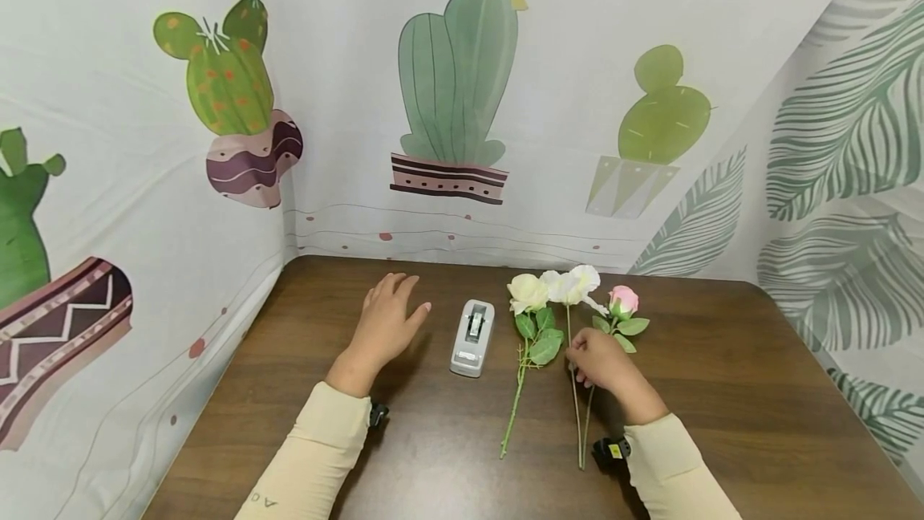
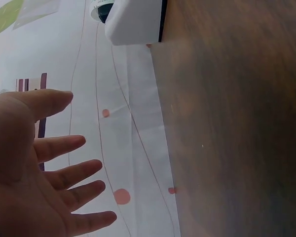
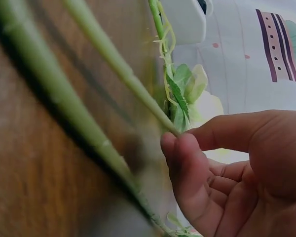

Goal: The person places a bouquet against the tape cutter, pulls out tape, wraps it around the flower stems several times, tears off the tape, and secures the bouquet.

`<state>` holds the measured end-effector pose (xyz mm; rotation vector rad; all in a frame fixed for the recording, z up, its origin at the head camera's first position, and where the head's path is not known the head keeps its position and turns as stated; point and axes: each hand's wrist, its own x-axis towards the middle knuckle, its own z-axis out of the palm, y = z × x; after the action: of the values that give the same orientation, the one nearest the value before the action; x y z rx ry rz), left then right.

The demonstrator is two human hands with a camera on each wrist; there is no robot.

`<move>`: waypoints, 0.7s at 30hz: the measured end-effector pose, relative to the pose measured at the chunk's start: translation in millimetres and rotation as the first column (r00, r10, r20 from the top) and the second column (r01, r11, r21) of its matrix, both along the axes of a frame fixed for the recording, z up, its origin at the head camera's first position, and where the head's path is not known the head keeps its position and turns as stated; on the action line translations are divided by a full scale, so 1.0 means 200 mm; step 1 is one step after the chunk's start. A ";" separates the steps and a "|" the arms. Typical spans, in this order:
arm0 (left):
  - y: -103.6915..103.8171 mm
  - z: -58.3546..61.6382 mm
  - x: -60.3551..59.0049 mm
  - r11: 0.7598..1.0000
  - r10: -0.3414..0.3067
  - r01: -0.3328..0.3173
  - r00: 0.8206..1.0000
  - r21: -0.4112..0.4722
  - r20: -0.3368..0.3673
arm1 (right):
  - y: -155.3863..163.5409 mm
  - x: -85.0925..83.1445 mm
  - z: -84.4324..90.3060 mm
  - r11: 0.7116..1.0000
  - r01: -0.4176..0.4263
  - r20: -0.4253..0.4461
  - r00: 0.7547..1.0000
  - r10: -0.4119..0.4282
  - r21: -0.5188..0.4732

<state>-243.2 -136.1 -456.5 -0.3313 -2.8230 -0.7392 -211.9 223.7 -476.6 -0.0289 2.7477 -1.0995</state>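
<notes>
head view showed the left hand (image 1: 386,319) lying flat on the worktop (image 1: 722,392), fingers spread and holding nothing, just left of a white tape dispenser (image 1: 472,337). right of the dispenser lay three flowers side by side: a cream rose (image 1: 528,293), a white flower (image 1: 573,286) and a pink rose (image 1: 623,300). the right hand (image 1: 601,359) pinched the white flower's stem (image 3: 123,69) between thumb and fingertip
</notes>
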 end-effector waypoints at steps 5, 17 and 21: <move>0.01 0.01 0.00 1.000 -0.003 0.003 1.000 0.028 -0.016 | 0.01 0.00 0.02 0.998 0.015 -0.011 1.000 -0.015 -0.054; 0.05 0.05 0.03 0.991 -0.019 0.024 0.999 0.133 -0.041 | -0.02 0.02 0.11 0.995 0.008 -0.082 0.996 -0.016 -0.097; 0.08 0.08 0.05 0.985 -0.047 0.060 0.996 0.162 -0.080 | -0.05 0.05 0.15 0.993 -0.017 -0.109 0.994 0.003 -0.120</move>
<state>-233.4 -119.9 -441.2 -0.3999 -2.6700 -0.9438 -202.3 213.8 -446.0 -0.1223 2.7670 -1.2972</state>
